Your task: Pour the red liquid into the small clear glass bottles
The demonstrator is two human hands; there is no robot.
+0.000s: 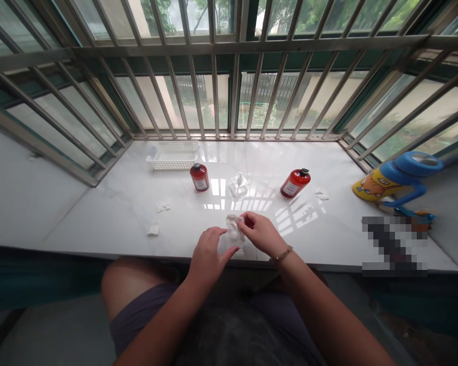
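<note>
At the near edge of the counter, my right hand (262,234) pinches a crumpled white tissue (232,219) between thumb and fingertips. Just under the tissue is a small clear plastic piece (234,238), its exact kind hard to make out. My left hand (208,254) curves around the piece's left and near sides, with fingertips and thumb at its edges. Beyond my hands lies another clear plastic piece (239,186). Two red bottles with dark caps stand farther back: a left bottle (199,178) and a right bottle (295,183), both with pale labels.
A white perforated basket (173,164) sits at the back left. Tissue scraps (153,229) lie left, and another scrap (321,193) lies right. A blue and yellow bottle (381,180) leans at the right wall, beside a blurred-out patch (395,247). Window bars (213,48) border the back.
</note>
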